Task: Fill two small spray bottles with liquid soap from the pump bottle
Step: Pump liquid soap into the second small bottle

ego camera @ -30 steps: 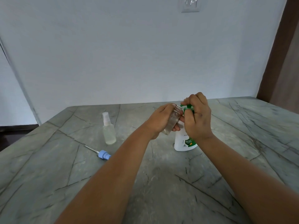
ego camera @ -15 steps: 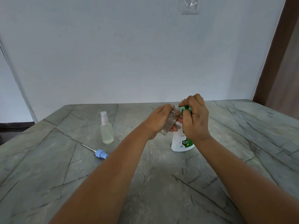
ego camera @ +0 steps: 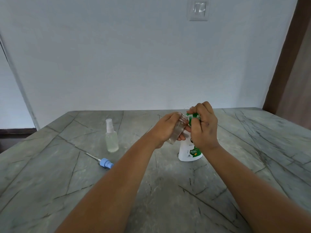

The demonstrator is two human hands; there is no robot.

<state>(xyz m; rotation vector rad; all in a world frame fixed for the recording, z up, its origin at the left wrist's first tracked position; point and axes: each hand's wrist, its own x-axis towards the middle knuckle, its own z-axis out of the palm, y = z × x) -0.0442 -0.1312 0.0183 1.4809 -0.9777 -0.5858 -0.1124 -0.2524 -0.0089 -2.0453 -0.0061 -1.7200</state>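
My left hand (ego camera: 166, 129) grips a small clear spray bottle (ego camera: 178, 130) without its cap, tilted with its open neck up against the green pump spout. My right hand (ego camera: 202, 126) curls over the green pump head (ego camera: 193, 116) of the white soap bottle (ego camera: 189, 151), which stands on the table. A second small spray bottle (ego camera: 111, 137), capped with a white sprayer and holding clear liquid, stands upright to the left. A blue sprayer cap (ego camera: 105, 162) with its dip tube lies on the table in front of that bottle.
The grey veined stone table (ego camera: 159, 190) runs back to a white wall. A brown door frame (ego camera: 286, 64) stands at the right, and a light switch (ego camera: 199, 10) is on the wall above.
Both hands stay on the open bottle and the pump head. The view has shifted slightly; the bottles on the table have not moved.
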